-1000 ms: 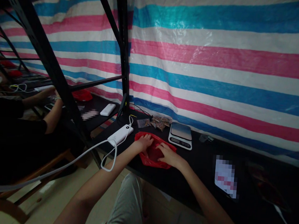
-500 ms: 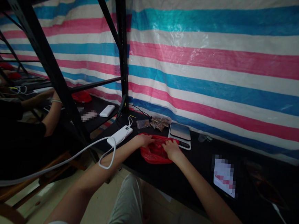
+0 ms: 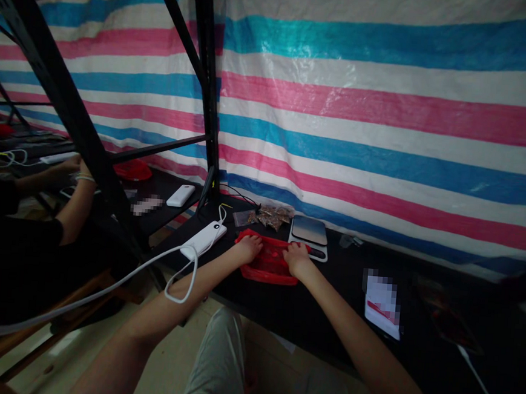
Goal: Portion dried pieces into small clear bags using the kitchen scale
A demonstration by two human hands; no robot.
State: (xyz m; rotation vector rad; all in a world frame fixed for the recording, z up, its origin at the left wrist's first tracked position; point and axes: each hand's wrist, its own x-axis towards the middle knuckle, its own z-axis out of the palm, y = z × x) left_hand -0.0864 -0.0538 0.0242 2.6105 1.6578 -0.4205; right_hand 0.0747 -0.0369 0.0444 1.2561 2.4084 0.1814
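A red plastic bag (image 3: 269, 270) lies on the black tabletop, its two sides drawn apart so that it looks like a shallow tray. At its left edge my left hand (image 3: 250, 248) is closed on the plastic, fingers curled over the rim. My right hand (image 3: 296, 258) grips the opposite edge in the same way. What lies inside the bag is too dark to make out. Just behind my right hand stands a kitchen scale (image 3: 309, 232) with a metal top. Clear packets of small brown pieces (image 3: 274, 217) lie behind the bag.
A white power bank (image 3: 202, 239) with a white cable (image 3: 138, 275) is left of the bag; the cable crosses above my left forearm. A lit phone (image 3: 382, 309) lies to the right. A black metal frame post (image 3: 207, 95) rises at the left. Beyond it sits another person (image 3: 78, 204).
My hands have moved to the bag's outer edges and closed there. The bag is now pulled wider and flatter. The view has shifted slightly to the right.
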